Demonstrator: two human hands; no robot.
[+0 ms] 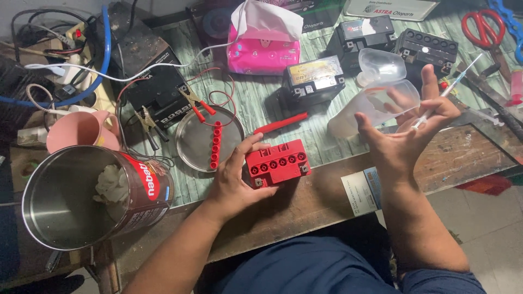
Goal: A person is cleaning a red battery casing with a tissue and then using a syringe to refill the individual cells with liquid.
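Red scissors cut off by the top edge

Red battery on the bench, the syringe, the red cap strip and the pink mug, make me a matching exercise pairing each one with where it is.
Things:
1. red battery
2. syringe
3. red cap strip
4. pink mug

Places:
A. lying in the round metal lid
B. behind the big open tin can
C. held in the right hand
D. steadied by the left hand at the table edge

Pairs: 1-D, 2-C, 3-A, 4-B
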